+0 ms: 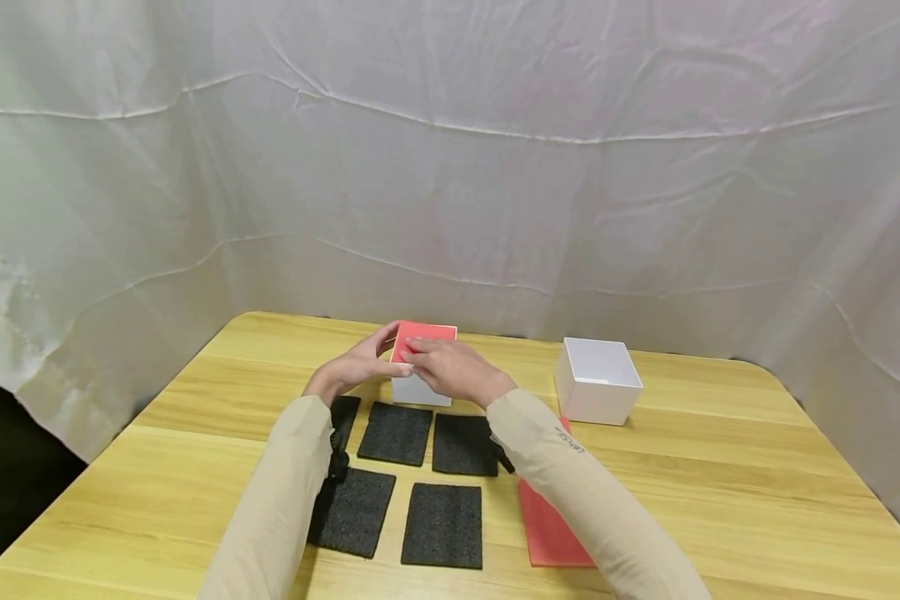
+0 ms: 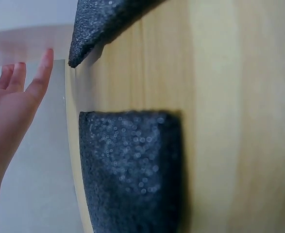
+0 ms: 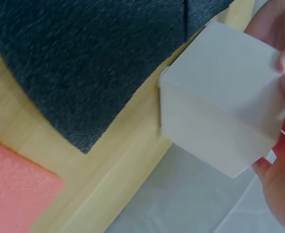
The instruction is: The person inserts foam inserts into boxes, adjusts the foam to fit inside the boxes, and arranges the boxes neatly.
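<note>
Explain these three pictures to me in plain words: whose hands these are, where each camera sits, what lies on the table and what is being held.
No machine here: a person works with bare hands, wearing three cameras. The wide picture comes from the head; the two close-ups come from each wrist.

On the wooden table lie five black foam squares, a pink foam sheet and an open white box off to the right.

Both hands meet at a second white box with a red top. The left hand touches its side with fairly straight fingers. The right hand rests its fingers on the red top; the right wrist view shows fingers against that box's wall.
</note>
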